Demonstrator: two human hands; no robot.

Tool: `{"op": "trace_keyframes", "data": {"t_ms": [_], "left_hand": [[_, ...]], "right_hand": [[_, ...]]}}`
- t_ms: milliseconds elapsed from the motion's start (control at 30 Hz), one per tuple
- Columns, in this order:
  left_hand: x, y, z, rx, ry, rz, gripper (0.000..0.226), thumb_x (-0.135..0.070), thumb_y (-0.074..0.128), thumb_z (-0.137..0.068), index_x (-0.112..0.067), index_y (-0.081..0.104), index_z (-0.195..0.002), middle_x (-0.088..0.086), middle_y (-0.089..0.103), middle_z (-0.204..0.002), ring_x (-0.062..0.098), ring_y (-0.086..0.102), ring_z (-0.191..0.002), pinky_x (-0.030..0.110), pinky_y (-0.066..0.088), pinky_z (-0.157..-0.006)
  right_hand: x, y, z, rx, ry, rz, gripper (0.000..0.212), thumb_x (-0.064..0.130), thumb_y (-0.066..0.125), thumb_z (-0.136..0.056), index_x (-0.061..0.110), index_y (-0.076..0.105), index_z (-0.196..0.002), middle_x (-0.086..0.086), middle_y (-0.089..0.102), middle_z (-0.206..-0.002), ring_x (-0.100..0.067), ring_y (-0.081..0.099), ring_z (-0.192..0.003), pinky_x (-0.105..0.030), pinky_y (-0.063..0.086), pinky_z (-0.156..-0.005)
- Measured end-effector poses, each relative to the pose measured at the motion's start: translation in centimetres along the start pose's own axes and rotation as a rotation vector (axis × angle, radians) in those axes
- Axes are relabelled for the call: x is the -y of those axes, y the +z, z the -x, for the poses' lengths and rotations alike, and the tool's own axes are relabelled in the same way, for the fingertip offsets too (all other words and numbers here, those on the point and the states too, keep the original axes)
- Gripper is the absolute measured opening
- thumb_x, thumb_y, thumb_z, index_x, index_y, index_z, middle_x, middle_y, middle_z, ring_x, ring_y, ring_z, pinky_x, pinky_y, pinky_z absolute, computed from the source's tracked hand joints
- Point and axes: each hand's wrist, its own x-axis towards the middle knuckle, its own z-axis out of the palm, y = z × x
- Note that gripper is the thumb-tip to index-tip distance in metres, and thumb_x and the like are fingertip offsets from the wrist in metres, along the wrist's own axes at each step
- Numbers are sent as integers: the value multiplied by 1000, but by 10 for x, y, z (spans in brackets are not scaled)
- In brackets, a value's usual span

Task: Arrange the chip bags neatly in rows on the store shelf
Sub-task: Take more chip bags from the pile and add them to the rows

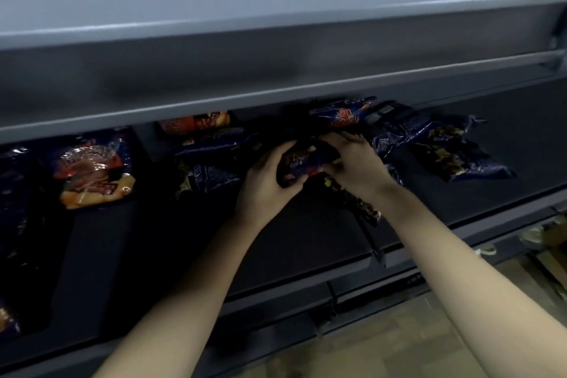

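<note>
The job looks barely begun, by my reading; the dark store shelf (pixel 306 236) carries chip bags in loose scatter, not in rows, and most of its front half is bare.

At the far left a dark bag (pixel 12 193) lies along the frame edge, mostly in shadow, so its lie is hard to judge; just beside it a red-and-orange bag (pixel 92 169) lies flat and fairly square to the shelf, the nearest thing to a placed item. Further right, an orange bag (pixel 196 123) sits at the back, half hidden under the lip of the upper shelf (pixel 276 70), with a blue bag (pixel 208 163) crumpled in front of it and overlapping it.

In the middle the left hand (pixel 267 184) and the right hand (pixel 352 166) meet on one small dark bag (pixel 303 163); the fingers of both hands curl round its ends, gripping it between them, and it appears lifted slightly above the heap. Behind it a blue bag with red print (pixel 343 115) stands tilted; another wrapper (pixel 356 202) trails out beneath the right wrist toward the shelf front.

To the right a heap of blue bags (pixel 441 147) lies twisted and overlapping, well apart from the left group.

What is left, as I judge it: nearly everything; the middle and right piles need separating and squaring. The low upper shelf shades the back and crowds the reach; the floor (pixel 414 341) shows below.
</note>
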Motion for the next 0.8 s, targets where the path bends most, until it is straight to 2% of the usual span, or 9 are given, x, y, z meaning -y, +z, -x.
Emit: {"op": "trace_keyframes", "data": {"t_ms": [67,167,267,367,467,533,600,700,800], "left_hand": [[-4,-16,5,-36,-2,65,62,-29,76,-74,-15,51,-129,-4,56,-127,6,49,-118,11,37,-99],[-4,-45,16,-67,-41,199,56,-29,75,-74,-17,53,-125,-15,54,-121,-7,49,-114,6,36,-93],[4,-78,29,-131,-192,337,50,-18,74,-77,-19,55,-123,-8,59,-116,-2,56,-105,6,42,-78],[11,-115,46,-237,-337,567,49,-7,70,-80,-16,50,-124,2,59,-96,-1,59,-79,10,46,-70],[20,-147,70,-238,-494,760,56,-16,68,-79,-25,42,-128,-10,56,-110,-4,60,-99,22,50,-85],[29,-164,89,-174,-547,722,60,-24,68,-78,-25,41,-132,-17,53,-112,1,53,-111,19,45,-88],[38,-179,105,-144,-582,655,59,-21,68,-82,-21,42,-135,-22,52,-110,-2,51,-108,15,44,-86],[53,-202,127,-155,-638,541,53,-24,70,-81,-19,50,-130,-10,60,-114,3,56,-105,7,45,-78],[63,-220,148,-168,-711,456,37,-27,67,-84,-29,53,-118,-17,58,-103,1,54,-98,12,45,-79]], "right_hand": [[9,-18,2,78,20,-198,50,18,69,-84,18,51,-130,1,59,-121,-14,55,-109,-27,40,-98],[27,-33,6,185,70,-354,54,21,69,-84,15,47,-134,11,52,-115,-4,50,-103,-13,35,-86],[51,-26,8,244,118,-538,52,27,67,-85,15,49,-133,10,56,-123,-6,53,-113,-20,44,-91],[87,-5,10,251,151,-747,37,23,64,-87,17,55,-123,6,61,-119,-5,57,-110,-19,46,-94],[131,20,13,204,194,-942,30,23,61,-90,20,55,-118,7,61,-115,-2,57,-106,-17,46,-89],[159,39,17,204,258,-1033,45,37,64,-85,15,55,-123,3,62,-120,-10,57,-112,-31,45,-97],[185,57,22,218,294,-1068,63,48,67,-78,14,50,-129,6,61,-122,-8,56,-112,-36,43,-99],[210,85,34,298,316,-1128,68,38,68,-80,17,39,-138,10,54,-129,-8,50,-121,-26,44,-89],[231,102,46,365,264,-1085,45,18,66,-86,32,41,-121,24,52,-109,9,51,-101,-10,40,-71]]}}
